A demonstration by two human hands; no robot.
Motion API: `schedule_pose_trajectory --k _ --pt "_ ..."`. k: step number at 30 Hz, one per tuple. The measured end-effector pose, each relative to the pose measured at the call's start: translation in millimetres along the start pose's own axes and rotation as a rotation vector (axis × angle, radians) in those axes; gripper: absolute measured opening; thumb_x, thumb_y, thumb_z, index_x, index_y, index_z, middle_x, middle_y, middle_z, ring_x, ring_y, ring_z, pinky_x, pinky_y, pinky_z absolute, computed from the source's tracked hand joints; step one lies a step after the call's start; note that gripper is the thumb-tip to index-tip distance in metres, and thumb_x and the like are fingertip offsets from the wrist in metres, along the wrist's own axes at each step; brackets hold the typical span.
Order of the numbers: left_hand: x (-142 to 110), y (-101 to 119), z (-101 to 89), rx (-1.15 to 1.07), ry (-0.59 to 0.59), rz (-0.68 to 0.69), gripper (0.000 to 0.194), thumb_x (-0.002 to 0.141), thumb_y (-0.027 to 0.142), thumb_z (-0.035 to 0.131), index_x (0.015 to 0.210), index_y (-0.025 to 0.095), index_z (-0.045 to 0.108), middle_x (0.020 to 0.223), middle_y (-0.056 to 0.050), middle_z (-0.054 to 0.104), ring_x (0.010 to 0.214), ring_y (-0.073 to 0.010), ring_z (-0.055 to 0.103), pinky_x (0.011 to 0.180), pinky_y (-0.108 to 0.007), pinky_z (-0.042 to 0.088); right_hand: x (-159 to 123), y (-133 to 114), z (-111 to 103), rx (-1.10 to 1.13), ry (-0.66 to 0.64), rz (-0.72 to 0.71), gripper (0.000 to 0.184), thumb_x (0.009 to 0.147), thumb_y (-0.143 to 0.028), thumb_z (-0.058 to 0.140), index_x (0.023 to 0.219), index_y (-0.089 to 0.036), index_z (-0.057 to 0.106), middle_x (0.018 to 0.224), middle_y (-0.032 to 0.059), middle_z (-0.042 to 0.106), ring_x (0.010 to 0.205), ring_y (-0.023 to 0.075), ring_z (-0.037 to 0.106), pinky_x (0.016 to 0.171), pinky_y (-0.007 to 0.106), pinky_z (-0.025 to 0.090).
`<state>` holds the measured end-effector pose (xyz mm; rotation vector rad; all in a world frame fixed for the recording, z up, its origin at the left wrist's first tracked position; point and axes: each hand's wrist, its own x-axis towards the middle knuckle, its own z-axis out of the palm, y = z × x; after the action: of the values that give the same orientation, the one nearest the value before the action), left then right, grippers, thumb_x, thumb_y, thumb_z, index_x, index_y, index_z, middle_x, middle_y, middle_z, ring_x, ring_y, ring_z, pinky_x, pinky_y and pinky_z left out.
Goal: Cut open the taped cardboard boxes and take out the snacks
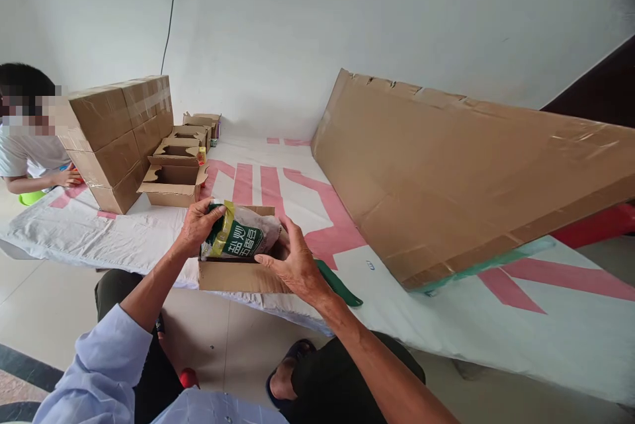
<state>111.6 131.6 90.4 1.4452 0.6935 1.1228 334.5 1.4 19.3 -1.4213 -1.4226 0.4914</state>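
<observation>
A green, yellow and clear plastic snack bag (243, 233) with white Chinese lettering lies tilted in the mouth of a small open cardboard box (243, 276) at the table's near edge. My left hand (197, 225) pinches the bag's upper left corner between thumb and fingers. At the bag's other end, my right hand (296, 265) curves over the box's right side, its thumb resting against the bag's lower edge. Part of the right fingers is hidden behind the bag and box. A green curved object (340, 284), perhaps a handle, lies just right of the box.
Several open small boxes (173, 176) line up at the left, beside a stacked wall of taped cartons (119, 139). A large cardboard sheet (461, 179) leans at the right. Another person (30, 146) sits at the far left. A white and pink cloth (278, 179) covers the table.
</observation>
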Motion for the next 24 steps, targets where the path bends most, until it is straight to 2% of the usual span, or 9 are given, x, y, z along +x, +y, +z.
schedule_pose_trajectory --k 5,9,13,16,19,20,22,24 --pt "10 16 0.6 -0.092 0.015 0.027 0.051 0.07 0.06 0.094 0.077 0.018 0.066 0.064 0.005 0.057 0.055 -0.0083 0.049 0.054 -0.021 0.041 11 2 -9 0.133 0.035 0.073 0.11 0.084 -0.067 0.083 0.172 -0.03 0.027 0.173 0.0188 0.042 0.161 0.0361 0.042 0.126 0.06 0.045" --pt "20 35 1.9 -0.113 -0.058 0.041 0.053 0.067 0.06 0.096 0.075 0.018 0.065 0.064 0.005 0.058 0.054 -0.0077 0.048 0.052 -0.021 0.039 28 -13 -26 0.186 0.057 0.127 0.114 0.075 -0.077 0.086 0.167 -0.028 0.038 0.17 0.0201 0.047 0.16 0.0388 0.043 0.126 0.06 0.045" --pt "32 51 3.9 -0.155 -0.095 0.034 0.054 0.067 0.058 0.098 0.076 0.018 0.064 0.063 0.005 0.06 0.054 -0.0084 0.051 0.052 -0.021 0.041 44 -32 -42 0.311 -0.103 0.145 0.105 0.075 -0.083 0.083 0.159 -0.028 0.051 0.162 0.0168 0.059 0.152 0.0376 0.054 0.123 0.054 0.049" --pt "43 60 4.4 -0.178 -0.19 -0.012 0.055 0.064 0.057 0.1 0.078 0.017 0.066 0.065 0.003 0.064 0.056 -0.0104 0.057 0.056 -0.023 0.048 56 -40 -57 0.262 -0.142 0.126 0.105 0.073 -0.086 0.083 0.156 -0.027 0.056 0.161 0.0164 0.061 0.151 0.0389 0.056 0.122 0.055 0.05" --pt "53 70 5.1 -0.107 -0.332 -0.053 0.054 0.063 0.056 0.1 0.074 0.016 0.065 0.064 0.002 0.064 0.054 -0.0104 0.057 0.052 -0.023 0.044 69 -52 -72 0.196 -0.136 0.09 0.109 0.069 -0.081 0.089 0.159 -0.028 0.056 0.164 0.0173 0.058 0.156 0.0389 0.05 0.126 0.056 0.044" --pt "56 74 6.3 -0.066 -0.377 -0.063 0.053 0.064 0.055 0.1 0.073 0.016 0.065 0.062 0.002 0.063 0.052 -0.0098 0.055 0.05 -0.022 0.042 73 -58 -76 0.195 -0.199 0.091 0.108 0.07 -0.078 0.09 0.159 -0.027 0.057 0.161 0.018 0.061 0.154 0.039 0.052 0.125 0.057 0.046" --pt "61 83 11.1 0.018 -0.465 -0.077 0.051 0.067 0.055 0.098 0.073 0.016 0.066 0.059 0.003 0.06 0.049 -0.0089 0.052 0.047 -0.022 0.037 80 -73 -77 0.218 -0.416 0.114 0.103 0.069 -0.072 0.094 0.154 -0.024 0.063 0.148 0.0179 0.071 0.142 0.0394 0.063 0.117 0.056 0.053" --pt "66 93 19.2 0.093 -0.545 -0.087 0.049 0.07 0.053 0.097 0.074 0.015 0.067 0.058 0.003 0.06 0.047 -0.0086 0.05 0.046 -0.022 0.035 84 -86 -70 0.244 -0.617 0.148 0.094 0.065 -0.066 0.098 0.144 -0.022 0.071 0.134 0.015 0.079 0.126 0.0374 0.073 0.107 0.053 0.06"
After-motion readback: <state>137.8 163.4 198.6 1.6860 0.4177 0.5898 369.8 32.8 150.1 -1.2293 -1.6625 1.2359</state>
